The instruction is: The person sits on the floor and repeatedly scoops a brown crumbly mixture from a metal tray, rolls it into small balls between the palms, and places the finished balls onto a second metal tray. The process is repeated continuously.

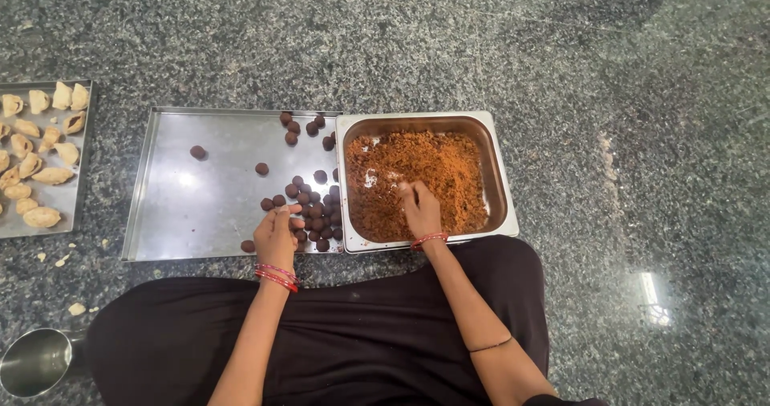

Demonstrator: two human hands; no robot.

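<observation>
The right hand (pixel 420 207) is digging, fingers curled, into orange-brown crumbly filling (pixel 417 177) in a deep steel pan (pixel 504 183) on the floor. The left hand (pixel 275 237) is pinching a small dark-brown ball (pixel 295 209) over the flat steel tray (pixel 200 213), beside clustered balls.

The deep pan (pixel 499 173) is the landmark. Crumbly filling (pixel 417 181) lies in it, with the right hand (pixel 420 207) on that filling. Touching its left wall sits a flat tray (pixel 176 213); rolled balls (pixel 314 212) cluster at the end nearest the pan, the left hand (pixel 275 237) among them. Farther left lies a tray of pastries (pixel 36 157), and near the person, probably a cup (pixel 36 362).
</observation>
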